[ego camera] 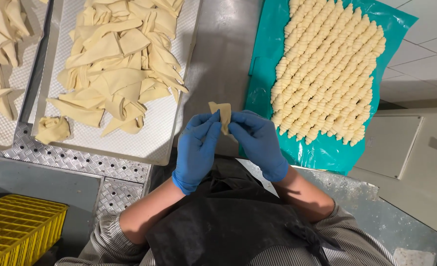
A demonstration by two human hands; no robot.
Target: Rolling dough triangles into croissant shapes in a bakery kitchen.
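At the centre of the frame, the left hand (pixel 197 148) and the right hand (pixel 258 143), both in blue gloves, pinch a small folded piece of raw dough (pixel 221 115) between their fingers above the steel table (pixel 223 49). A perforated tray (pixel 154 138) of cut dough triangles (pixel 120 59) fills the upper left. Rows of rolled croissants (pixel 327 69) lie on a teal sheet (pixel 262 59) at the upper right, with a yellow crate (pixel 16 226) at the lower left.

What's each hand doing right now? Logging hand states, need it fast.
Left hand: closed on the dough piece, fingers pinching its left side.
Right hand: closed on the same dough piece, right side.
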